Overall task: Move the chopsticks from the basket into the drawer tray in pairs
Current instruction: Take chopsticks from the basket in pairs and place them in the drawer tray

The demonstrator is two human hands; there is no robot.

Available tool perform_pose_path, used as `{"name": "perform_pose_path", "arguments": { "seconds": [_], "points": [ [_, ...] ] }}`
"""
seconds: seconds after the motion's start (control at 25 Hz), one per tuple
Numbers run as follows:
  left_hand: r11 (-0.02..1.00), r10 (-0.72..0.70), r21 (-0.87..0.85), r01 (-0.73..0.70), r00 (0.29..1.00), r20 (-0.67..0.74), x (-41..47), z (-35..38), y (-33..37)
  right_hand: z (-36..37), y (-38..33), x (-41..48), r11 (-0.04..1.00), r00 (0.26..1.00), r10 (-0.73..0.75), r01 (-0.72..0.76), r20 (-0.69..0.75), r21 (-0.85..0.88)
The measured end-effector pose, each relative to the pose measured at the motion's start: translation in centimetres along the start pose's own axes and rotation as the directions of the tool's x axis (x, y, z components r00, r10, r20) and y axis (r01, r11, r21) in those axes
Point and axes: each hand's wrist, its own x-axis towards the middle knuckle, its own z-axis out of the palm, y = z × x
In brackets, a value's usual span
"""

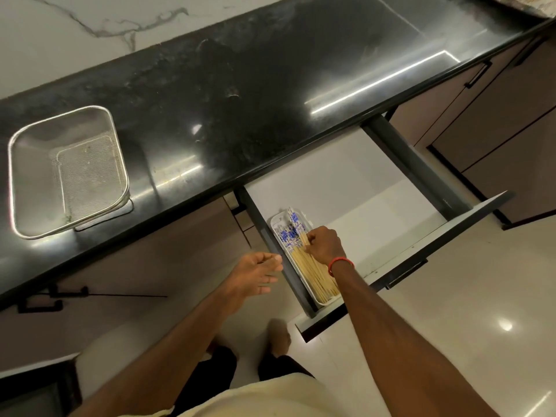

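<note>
A wire mesh basket (67, 171) stands on the black countertop at the left, with no chopsticks visible inside. In the open drawer lies a white tray (278, 224) along the drawer's left side, filled with several bamboo chopsticks (313, 272) with blue-and-white patterned tops. My right hand (325, 245), a red band at its wrist, is over the middle of the tray with fingers curled onto the chopsticks. My left hand (255, 273) hovers just left of the drawer's side wall, fingers loosely bent, holding nothing.
The black countertop (240, 109) runs diagonally across the view, with a marble wall behind. The drawer (376, 194) is pulled out, its white bottom bare to the right of the tray. Cabinet fronts with black handles lie below the counter. My feet stand on a glossy floor.
</note>
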Motion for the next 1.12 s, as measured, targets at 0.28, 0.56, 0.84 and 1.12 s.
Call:
{"name": "perform_pose_path", "arguments": {
  "seconds": [0.28, 0.56, 0.84, 1.12],
  "points": [
    [0.999, -0.05, -0.01, 0.05, 0.998, -0.025, 0.3, -1.2, -0.8, 3.0, 0.6, 0.6, 0.986, 0.998, 0.058, -0.06, -0.021, -0.153],
    [0.994, -0.104, -0.025, 0.103, 0.994, -0.045, 0.7, -1.7, -1.4, 4.1, 0.8, 1.2, 0.98, 0.996, 0.077, -0.086, -0.054, -0.18],
    [0.995, -0.098, -0.017, 0.097, 0.994, -0.052, 0.5, -1.8, -1.2, 4.7, 1.7, 0.2, 0.971, 0.987, 0.069, -0.1, -0.144, -0.217],
    [0.994, -0.11, 0.01, 0.111, 0.992, -0.059, 0.3, -2.2, -1.7, 5.1, 1.4, -0.5, 0.911, 0.986, -0.078, 0.012, -0.145, -0.413]
  ]
}}
